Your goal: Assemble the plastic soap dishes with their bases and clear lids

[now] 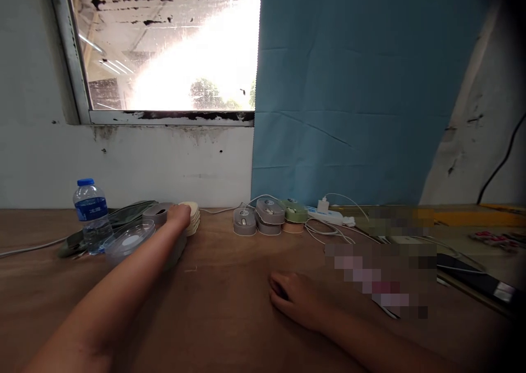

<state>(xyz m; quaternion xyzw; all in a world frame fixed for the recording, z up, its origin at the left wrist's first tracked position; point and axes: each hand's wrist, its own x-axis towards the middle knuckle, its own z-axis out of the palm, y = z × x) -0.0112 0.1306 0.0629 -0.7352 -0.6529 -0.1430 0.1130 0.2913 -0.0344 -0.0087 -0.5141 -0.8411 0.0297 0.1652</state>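
Note:
My left hand [179, 215] reaches to the back left of the table, its fingers curled and partly hidden. It touches or nearly touches a stack of cream flat pieces with rounded, scalloped edges [193, 219]. A grey case-like piece with a dark slot [155, 213] stands just left of the hand. Under my forearm, a clear plastic tub [131, 241] is partly covered. My right hand [292, 293] rests on the brown tabletop with loosely bent fingers, a gap between thumb and forefinger, and nothing visible in it.
Grey oval cases [270, 211] and a green one [295, 211] are stacked near the wall. A water bottle [91, 214] stands at left beside a dark green pouch [127, 214]. A white power strip [326, 215] and cables lie at right, near a black flat object [472, 277].

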